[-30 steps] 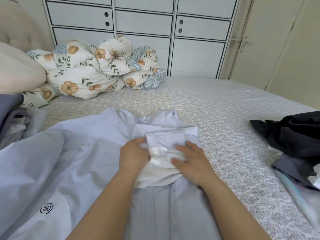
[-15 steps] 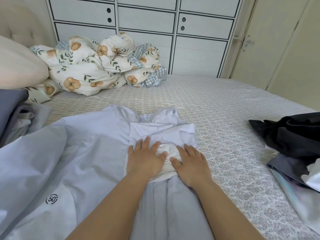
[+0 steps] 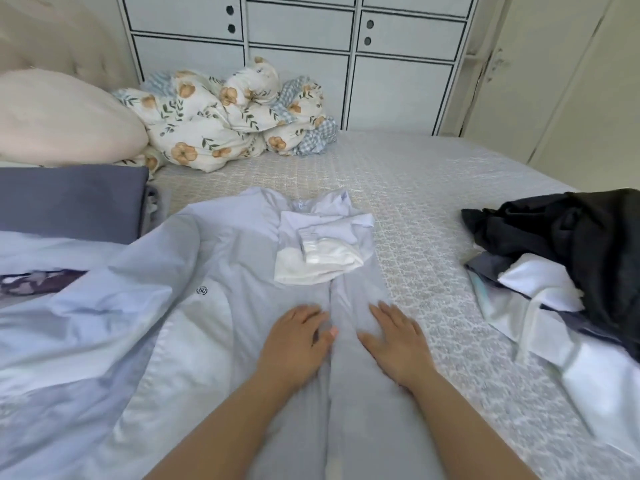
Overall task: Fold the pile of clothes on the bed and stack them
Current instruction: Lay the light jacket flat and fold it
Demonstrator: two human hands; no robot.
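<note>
A pale blue garment (image 3: 214, 278) lies spread out on the bed (image 3: 433, 216), with a small "50" mark on its left part. A white inner piece (image 3: 322, 261) is folded flat near its collar. My left hand (image 3: 294, 344) and my right hand (image 3: 398, 337) both press flat on the garment's front, fingers straight, one on each side of its centre seam. A heap of unfolded clothes (image 3: 561, 258), black on top and white and grey beneath, sits at the right of the bed.
A grey-blue folded cloth (image 3: 69, 199) lies at the left. A floral duvet (image 3: 225, 123) is bunched at the far side beside a pink pillow (image 3: 59, 119). White cupboards (image 3: 294, 46) stand behind the bed, with a door at the right.
Both hands have slid back toward me from the white inner piece down the garment's front. The white piece now lies uncovered near the collar.
</note>
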